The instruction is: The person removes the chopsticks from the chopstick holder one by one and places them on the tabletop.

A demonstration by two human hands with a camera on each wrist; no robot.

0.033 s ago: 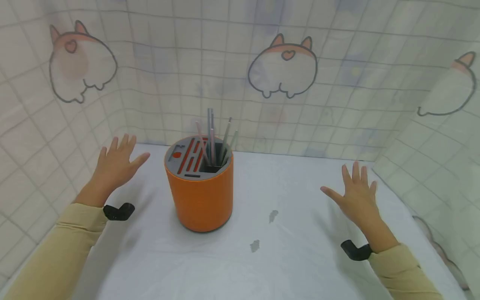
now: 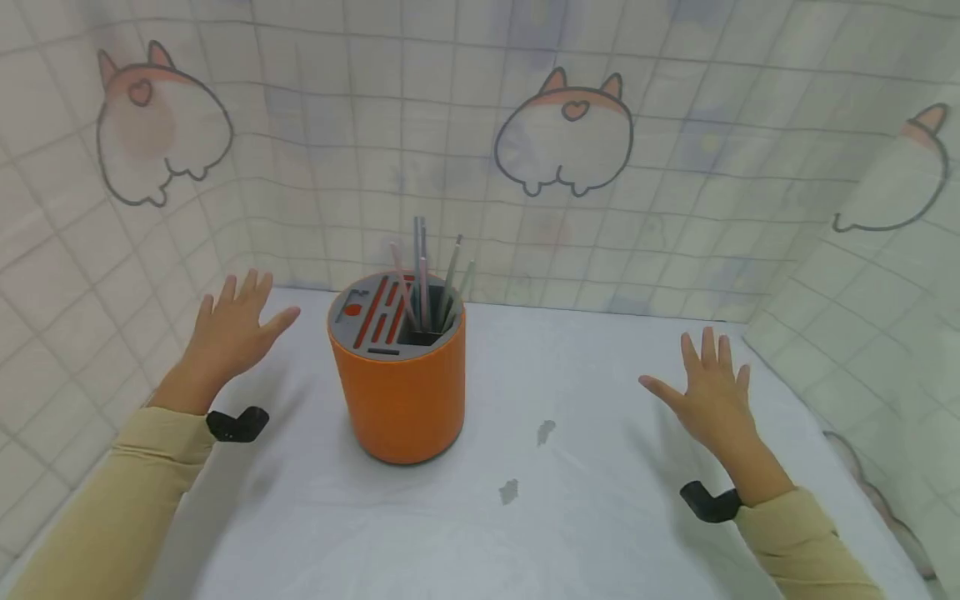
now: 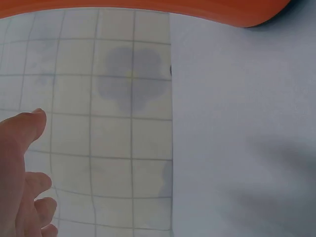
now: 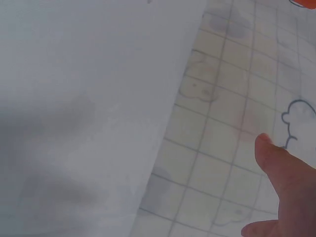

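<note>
An orange round knife block (image 2: 405, 408) with a slotted grey top stands upright on the white table, left of the middle. Several thin rods (image 2: 423, 283), some pinkish and some grey, stick up from the square opening in its top; their kind is unclear. To the left of the block, my left hand (image 2: 231, 333) is held with fingers spread, apart from it and holding nothing. My right hand (image 2: 712, 400) is over the right side of the table, fingers and thumb spread, also holding nothing. In the left wrist view the block's orange side (image 3: 148, 7) crosses the top edge.
A white table surface (image 2: 600, 517) lies under both hands, with two small grey patches (image 2: 546, 432) right of the block. Checked cloth (image 2: 720, 242) with cartoon animal prints surrounds the table at the back and both sides. Each wrist wears a black device (image 2: 238, 424).
</note>
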